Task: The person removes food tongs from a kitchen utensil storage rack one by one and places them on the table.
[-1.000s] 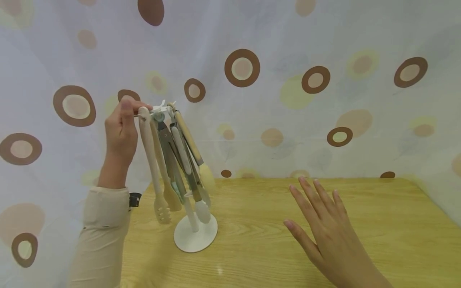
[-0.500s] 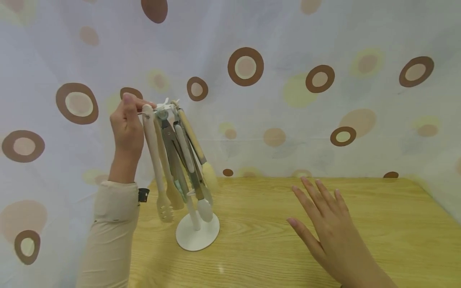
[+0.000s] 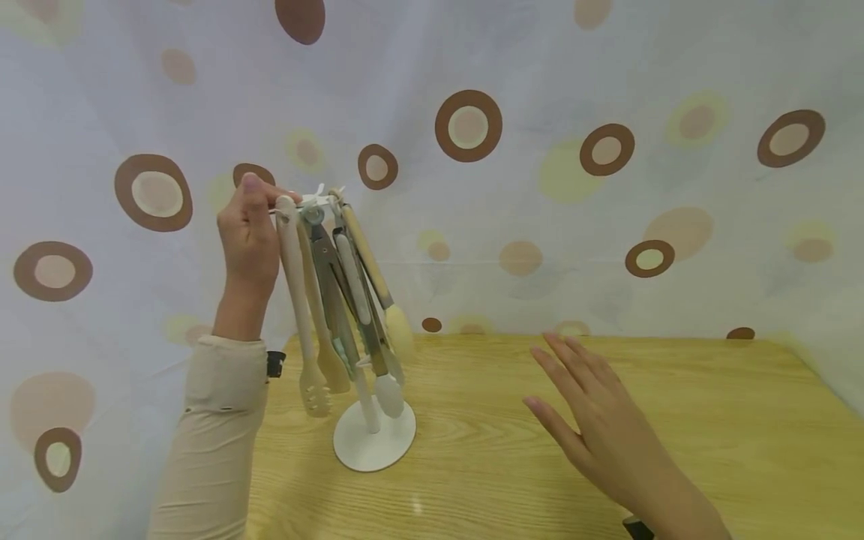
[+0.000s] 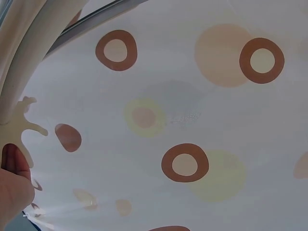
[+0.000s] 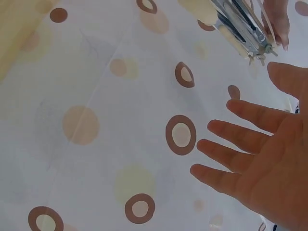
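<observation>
My left hand [image 3: 251, 238] grips the hooked top of a white utensil stand [image 3: 373, 446], near the upper end of a pale pasta server [image 3: 295, 300]. In the left wrist view, the fingers curl behind the white hooks [image 4: 19, 131]. Several other kitchen utensils hang around the post: a beige flat-ended one [image 3: 331, 364], grey metal tongs [image 3: 326, 259], one with a pale yellow head [image 3: 398, 330] and one with a white rounded tip [image 3: 388, 395]. Apart from the stand, to its right, my right hand [image 3: 601, 420] hovers over the table with its fingers spread and nothing in them.
The stand's round base is on the left part of a wood-grain table [image 3: 472, 480]. Behind and beside the table hangs a pale curtain [image 3: 418, 60] printed with brown and beige circles.
The left hand and the stand have shifted slightly right in the view, keeping the same hold. My right hand has turned somewhat and moved a little left.
</observation>
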A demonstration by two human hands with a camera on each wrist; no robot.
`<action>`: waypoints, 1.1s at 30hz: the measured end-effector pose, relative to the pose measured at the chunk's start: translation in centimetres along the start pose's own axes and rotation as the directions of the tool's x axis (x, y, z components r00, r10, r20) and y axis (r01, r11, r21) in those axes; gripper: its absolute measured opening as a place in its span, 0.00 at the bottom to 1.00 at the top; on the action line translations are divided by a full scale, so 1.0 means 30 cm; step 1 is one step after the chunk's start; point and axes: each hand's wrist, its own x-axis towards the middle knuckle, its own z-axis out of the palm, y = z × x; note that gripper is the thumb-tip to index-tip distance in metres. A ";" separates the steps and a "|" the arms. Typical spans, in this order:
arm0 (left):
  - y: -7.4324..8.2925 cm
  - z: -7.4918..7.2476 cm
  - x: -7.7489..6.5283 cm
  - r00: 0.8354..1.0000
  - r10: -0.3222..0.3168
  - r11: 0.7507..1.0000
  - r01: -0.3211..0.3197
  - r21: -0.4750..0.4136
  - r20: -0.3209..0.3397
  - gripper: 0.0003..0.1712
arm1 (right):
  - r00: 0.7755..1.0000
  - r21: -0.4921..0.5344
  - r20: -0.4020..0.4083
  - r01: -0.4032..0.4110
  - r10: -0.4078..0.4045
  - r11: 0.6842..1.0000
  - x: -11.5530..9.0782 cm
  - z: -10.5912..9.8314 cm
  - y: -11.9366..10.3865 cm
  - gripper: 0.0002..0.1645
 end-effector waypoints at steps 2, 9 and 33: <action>-0.003 0.003 0.001 1.000 -0.012 1.000 0.012 0.001 -0.001 0.24 | 1.000 0.015 0.002 0.008 -0.008 1.000 0.016 0.010 0.006 0.31; 0.001 0.006 0.005 0.999 -0.038 0.999 0.038 -0.006 -0.003 0.24 | 0.998 0.102 0.005 0.061 -0.061 0.993 0.093 0.062 0.021 0.30; 0.000 -0.001 0.004 1.000 -0.010 1.000 0.010 0.010 0.007 0.25 | 0.985 0.382 0.160 0.001 -0.067 0.924 0.342 0.201 0.025 0.30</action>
